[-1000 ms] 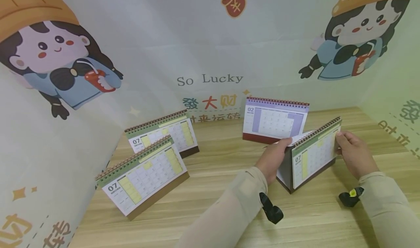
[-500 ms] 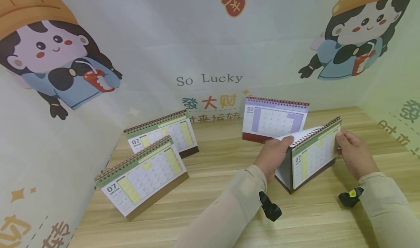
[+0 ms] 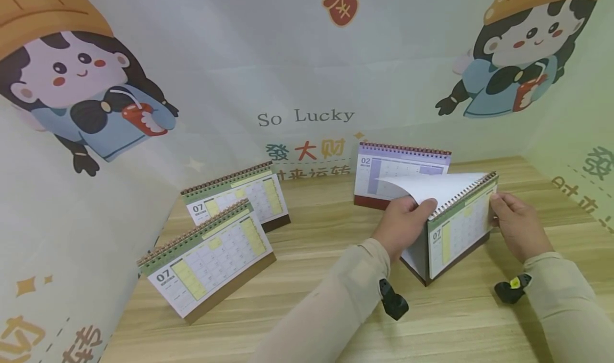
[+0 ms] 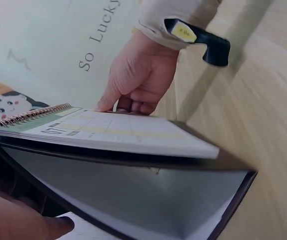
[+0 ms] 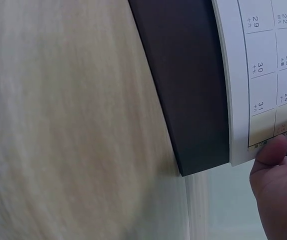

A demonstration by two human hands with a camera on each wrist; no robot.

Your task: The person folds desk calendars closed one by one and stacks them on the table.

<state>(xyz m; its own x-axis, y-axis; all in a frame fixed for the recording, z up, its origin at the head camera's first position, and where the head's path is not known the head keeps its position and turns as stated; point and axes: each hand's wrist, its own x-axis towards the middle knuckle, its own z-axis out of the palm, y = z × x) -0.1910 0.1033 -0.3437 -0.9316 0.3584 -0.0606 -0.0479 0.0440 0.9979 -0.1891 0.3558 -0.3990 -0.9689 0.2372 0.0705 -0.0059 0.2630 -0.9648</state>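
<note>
A desk calendar (image 3: 461, 234) with a green-topped 07 page and spiral binding stands tent-like on the table at the right. My left hand (image 3: 400, 223) grips its left end, thumb near the spiral and fingers partly hidden behind it. A white sheet (image 3: 443, 186) rises curved from the back side, above that hand. My right hand (image 3: 522, 225) pinches the right edge; in the right wrist view its thumb (image 5: 273, 151) lies on the pages' corner. The calendar's hollow underside (image 4: 148, 190) shows in the left wrist view.
A purple 02 calendar (image 3: 364, 184) stands behind, partly covered by the raised sheet. Two more green 07 calendars, a front one (image 3: 216, 264) and a rear one (image 3: 273, 192), stand at the left on the wooden table (image 3: 316, 277). Printed cloth walls (image 3: 230, 75) surround it.
The white sheet at the calendar's back has lifted and now curls up in front of the purple calendar. My left hand has shifted slightly along the top edge; the right hand stays put.
</note>
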